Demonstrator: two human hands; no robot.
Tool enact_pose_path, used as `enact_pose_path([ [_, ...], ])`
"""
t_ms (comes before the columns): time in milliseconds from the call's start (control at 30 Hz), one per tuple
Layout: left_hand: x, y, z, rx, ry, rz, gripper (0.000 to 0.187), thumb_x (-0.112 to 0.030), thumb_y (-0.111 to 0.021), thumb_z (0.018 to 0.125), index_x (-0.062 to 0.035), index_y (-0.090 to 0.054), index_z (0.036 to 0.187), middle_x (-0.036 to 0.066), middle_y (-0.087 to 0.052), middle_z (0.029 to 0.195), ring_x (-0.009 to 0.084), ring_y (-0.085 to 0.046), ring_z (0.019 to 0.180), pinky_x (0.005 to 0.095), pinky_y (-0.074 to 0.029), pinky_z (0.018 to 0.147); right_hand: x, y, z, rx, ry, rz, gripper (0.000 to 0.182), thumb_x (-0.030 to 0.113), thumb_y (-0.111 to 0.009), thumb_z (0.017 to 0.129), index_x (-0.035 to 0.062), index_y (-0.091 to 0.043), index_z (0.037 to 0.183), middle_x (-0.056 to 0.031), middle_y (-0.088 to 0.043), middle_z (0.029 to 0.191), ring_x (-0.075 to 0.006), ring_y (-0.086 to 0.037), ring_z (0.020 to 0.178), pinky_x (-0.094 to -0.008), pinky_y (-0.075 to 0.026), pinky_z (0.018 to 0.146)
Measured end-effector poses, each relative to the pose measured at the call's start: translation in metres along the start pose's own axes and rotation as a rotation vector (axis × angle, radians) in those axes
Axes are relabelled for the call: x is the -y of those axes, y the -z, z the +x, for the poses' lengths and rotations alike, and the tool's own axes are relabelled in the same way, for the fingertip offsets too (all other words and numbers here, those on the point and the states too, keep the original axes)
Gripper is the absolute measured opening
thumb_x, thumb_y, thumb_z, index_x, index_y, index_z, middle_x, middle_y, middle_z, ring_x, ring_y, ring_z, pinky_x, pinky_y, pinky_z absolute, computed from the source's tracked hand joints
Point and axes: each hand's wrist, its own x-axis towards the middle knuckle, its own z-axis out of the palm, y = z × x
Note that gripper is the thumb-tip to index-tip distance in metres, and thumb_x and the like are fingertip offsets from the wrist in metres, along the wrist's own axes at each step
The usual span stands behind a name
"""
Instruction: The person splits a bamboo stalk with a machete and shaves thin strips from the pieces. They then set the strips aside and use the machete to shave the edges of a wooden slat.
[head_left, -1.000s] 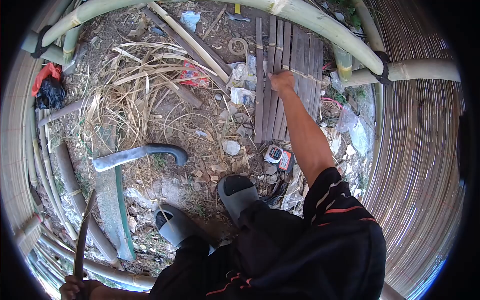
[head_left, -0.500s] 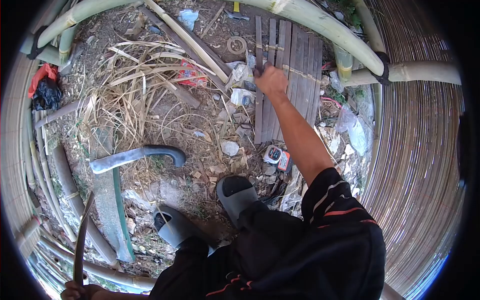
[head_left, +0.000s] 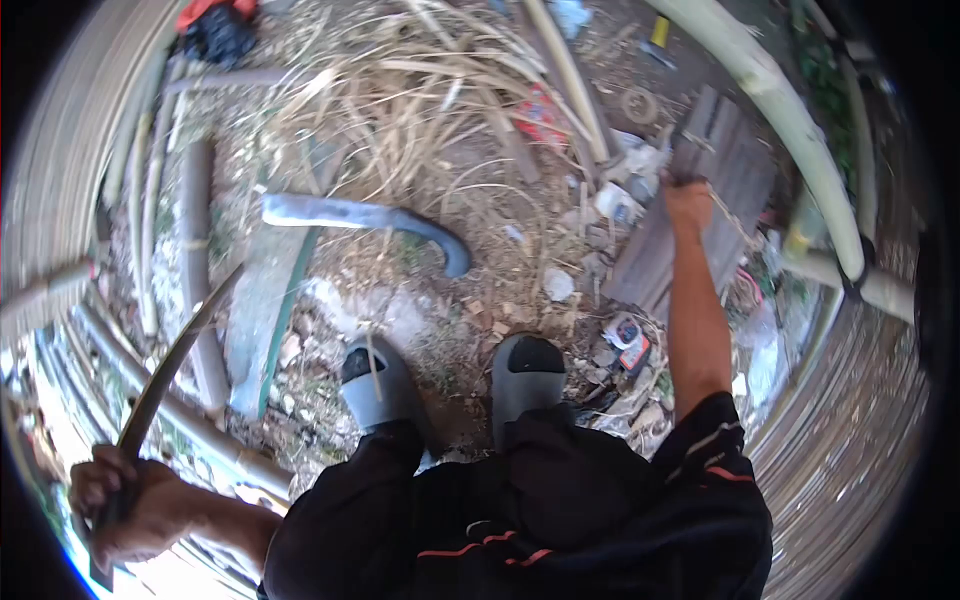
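Note:
My left hand (head_left: 135,505), at the lower left, is wrapped round the handle of a long curved knife (head_left: 175,360). Its blade points up and to the right. Farther off on the right, my right hand (head_left: 688,205) is closed at the left edge of several dark wooden slats (head_left: 720,165), tied side by side with a pale strip. Its fingertips are partly hidden, but they appear to grip a slat. A machete (head_left: 345,212) with a dark hooked handle lies across a flat board (head_left: 270,270) on the ground, apart from both hands.
Pale stripped fibres (head_left: 410,110) lie heaped beyond the machete. A tape measure (head_left: 622,332) lies near the slats, and a roll of tape (head_left: 639,105) beyond them. A yellow-handled hammer (head_left: 659,38) is farther back. A thick bamboo pole (head_left: 770,90) curves across the upper right.
The view has turned and shifted, so the ground things appear farther right. My left hand with the knife has risen into fuller view. My right hand stays at the slats, which appear tilted.

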Motion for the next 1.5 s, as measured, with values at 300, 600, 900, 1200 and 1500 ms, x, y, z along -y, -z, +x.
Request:
enact_pose_path([
  [300,0.008,0.022,0.028,0.014,-0.137,0.085,0.06,-0.071,-0.05,0.09,-0.013,-0.064,0.085,0.003,-0.043,0.055,0.0223,-0.058,0.057,0.0348,-0.047,0.053,0.165,0.12,-0.201,0.018,1.246,0.623,0.045,0.038,-0.079,0.083,0.0013,-0.066,0.106,-0.0164,-0.068,0.098,-0.0325,-0.068,0.088,-0.0412,-0.054,0.074],
  [600,-0.024,0.061,0.055,-0.065,-0.146,0.008,0.041,-0.042,-0.034,0.097,-0.0073,-0.049,0.082,0.007,-0.041,0.061,0.0207,-0.044,0.052,0.0266,-0.035,0.045,0.229,0.026,-0.275,0.566,1.331,0.052,0.063,0.029,-0.081,0.078,-0.0004,-0.05,0.125,-0.0253,-0.06,0.114,-0.0437,-0.062,0.101,-0.0488,-0.051,0.088],
  [900,0.011,0.041,0.086,-0.275,-0.425,0.634,0.069,-0.066,-0.027,0.1,-0.0063,-0.056,0.081,0.007,-0.056,0.056,0.0151,-0.056,0.046,0.0227,-0.042,0.039,0.224,0.056,-0.28,0.381,1.453,0.331,0.048,0.021,-0.078,0.07,0.0027,-0.057,0.108,-0.0182,-0.061,0.096,-0.0409,-0.063,0.092,-0.0479,-0.05,0.085],
  [1200,0.01,0.028,0.107,-0.282,-0.317,0.782,0.057,-0.048,-0.033,0.108,-0.0083,-0.051,0.071,0.002,-0.05,0.056,0.0119,-0.045,0.048,0.0246,-0.038,0.049,0.215,0.101,-0.344,0.801,1.228,0.888,0.053,0.019,-0.076,0.083,0.0019,-0.045,0.123,-0.0171,-0.063,0.092,-0.0256,-0.065,0.078,-0.0395,-0.052,0.071],
  [1500,-0.003,0.014,0.074,-0.564,-0.404,0.783,0.054,-0.043,-0.042,0.106,-0.0086,-0.049,0.066,0.002,-0.05,0.054,0.014,-0.047,0.047,0.0284,-0.043,0.051,0.263,0.221,-0.46,1.038,1.657,1.37,0.046,0.017,-0.079,0.085,0.0011,-0.051,0.118,-0.0127,-0.066,0.081,-0.0236,-0.07,0.068,-0.034,-0.051,0.057],
])
